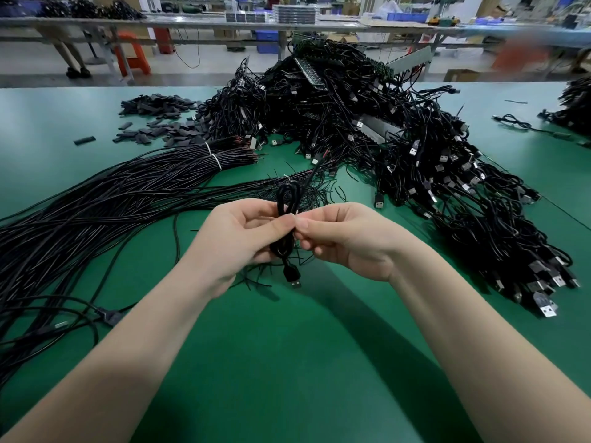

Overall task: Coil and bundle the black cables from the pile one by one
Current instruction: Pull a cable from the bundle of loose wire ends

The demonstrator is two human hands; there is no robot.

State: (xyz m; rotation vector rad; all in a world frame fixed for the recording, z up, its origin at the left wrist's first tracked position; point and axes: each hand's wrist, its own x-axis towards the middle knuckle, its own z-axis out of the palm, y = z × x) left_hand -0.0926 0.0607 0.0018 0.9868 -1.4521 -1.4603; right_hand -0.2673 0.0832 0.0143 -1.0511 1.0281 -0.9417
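— Above the green counter (287, 362), what's held?
— One coiled cable (285, 215): left hand (238, 238) grips the loops, right hand (339, 238) pinches them at mid-coil, plug hanging below.
— Advice?
— Keep loops tight while binding the waist, I'd judge.
— Counts?
— Two hands, one coil; the pile (367, 123) behind is past counting.

Coiled black cable (285, 219) upright, USB plug (292, 276) dangling; cable pile (367, 132) behind.

Two hands, left hand (238, 236) and right hand (343, 241), are sharing one coiled cable (287, 219); one large pile (367, 123) and two white-tied bundles (179, 161) are lying on one table (287, 362).
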